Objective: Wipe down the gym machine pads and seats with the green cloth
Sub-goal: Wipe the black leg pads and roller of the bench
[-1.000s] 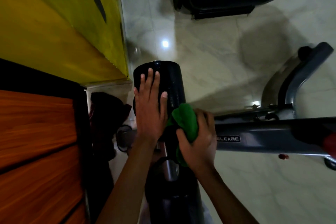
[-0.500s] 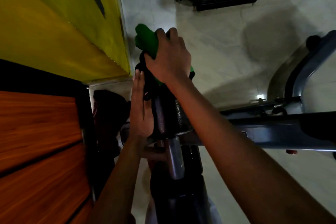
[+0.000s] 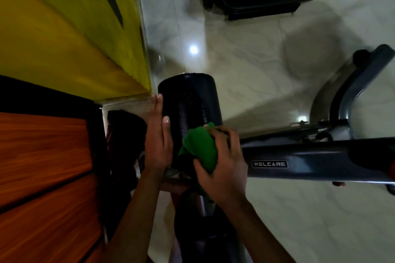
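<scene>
My right hand (image 3: pixel 222 168) bunches the green cloth (image 3: pixel 201 147), soft and light, against the black roller pad (image 3: pixel 190 109) at six o'clock of its length; my left hand (image 3: pixel 158 139), fingers straight, steadies the pad's nine o'clock side; the pad looks firm

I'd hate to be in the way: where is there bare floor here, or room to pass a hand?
Bare pale floor lies beyond the roller pad, and below the grey frame bar. It is crowded at the pad's near end, with the left hand, right hand and green cloth.
</scene>
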`<move>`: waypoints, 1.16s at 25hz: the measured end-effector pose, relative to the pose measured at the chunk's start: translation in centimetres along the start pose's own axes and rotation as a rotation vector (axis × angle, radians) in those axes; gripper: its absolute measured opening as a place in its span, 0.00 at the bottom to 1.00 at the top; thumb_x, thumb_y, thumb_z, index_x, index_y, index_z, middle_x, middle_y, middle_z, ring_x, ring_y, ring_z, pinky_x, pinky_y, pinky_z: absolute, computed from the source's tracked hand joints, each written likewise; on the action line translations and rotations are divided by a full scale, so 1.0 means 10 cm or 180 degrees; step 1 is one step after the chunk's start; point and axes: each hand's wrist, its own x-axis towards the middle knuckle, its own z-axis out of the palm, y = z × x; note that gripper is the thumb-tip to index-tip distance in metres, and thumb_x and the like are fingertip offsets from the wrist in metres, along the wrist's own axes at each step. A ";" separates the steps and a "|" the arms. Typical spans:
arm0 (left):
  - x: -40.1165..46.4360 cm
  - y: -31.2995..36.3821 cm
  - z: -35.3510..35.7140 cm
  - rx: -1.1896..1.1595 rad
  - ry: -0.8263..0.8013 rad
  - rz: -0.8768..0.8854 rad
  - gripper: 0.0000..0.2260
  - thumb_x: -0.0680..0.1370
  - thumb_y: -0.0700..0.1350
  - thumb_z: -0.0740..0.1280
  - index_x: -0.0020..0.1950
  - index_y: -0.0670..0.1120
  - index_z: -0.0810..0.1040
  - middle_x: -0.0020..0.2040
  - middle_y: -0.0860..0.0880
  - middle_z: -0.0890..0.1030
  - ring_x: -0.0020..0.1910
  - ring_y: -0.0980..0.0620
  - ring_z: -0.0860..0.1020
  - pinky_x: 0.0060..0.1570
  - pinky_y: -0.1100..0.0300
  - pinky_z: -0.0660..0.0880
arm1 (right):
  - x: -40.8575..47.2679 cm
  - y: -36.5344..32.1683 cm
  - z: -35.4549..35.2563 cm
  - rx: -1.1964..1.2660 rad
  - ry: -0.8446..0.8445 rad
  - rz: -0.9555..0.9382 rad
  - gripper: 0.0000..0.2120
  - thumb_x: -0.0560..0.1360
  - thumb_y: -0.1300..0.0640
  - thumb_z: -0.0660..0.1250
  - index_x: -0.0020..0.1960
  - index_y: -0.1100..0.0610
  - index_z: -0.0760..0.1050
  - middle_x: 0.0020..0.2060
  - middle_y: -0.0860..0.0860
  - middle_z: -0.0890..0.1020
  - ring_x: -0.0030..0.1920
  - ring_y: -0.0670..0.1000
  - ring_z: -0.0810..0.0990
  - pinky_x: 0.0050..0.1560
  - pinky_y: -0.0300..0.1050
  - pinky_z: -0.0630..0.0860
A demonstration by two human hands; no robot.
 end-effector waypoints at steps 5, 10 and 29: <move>0.03 0.37 0.27 0.0457 -0.0116 0.0200 0.22 0.83 0.48 0.51 0.76 0.45 0.61 0.78 0.48 0.56 0.77 0.53 0.50 0.75 0.47 0.50 | 0.01 0.18 -0.06 0.0401 0.0298 0.0162 0.26 0.64 0.50 0.65 0.62 0.51 0.67 0.59 0.51 0.71 0.56 0.51 0.75 0.52 0.37 0.73; 0.05 0.09 0.21 -0.0017 -0.0186 0.0242 0.22 0.83 0.48 0.50 0.76 0.44 0.58 0.78 0.47 0.55 0.77 0.50 0.51 0.75 0.46 0.50 | 0.45 -0.02 0.08 -0.0263 0.0103 -0.0197 0.28 0.65 0.45 0.62 0.63 0.53 0.68 0.58 0.53 0.71 0.52 0.55 0.77 0.40 0.45 0.77; 0.04 0.02 0.06 -0.0003 0.0012 -0.0005 0.21 0.83 0.44 0.50 0.76 0.41 0.58 0.77 0.50 0.55 0.77 0.55 0.53 0.73 0.64 0.52 | -0.18 0.20 -0.07 -0.0115 -0.0198 -0.0114 0.29 0.63 0.45 0.64 0.62 0.52 0.67 0.59 0.50 0.70 0.55 0.49 0.72 0.47 0.40 0.74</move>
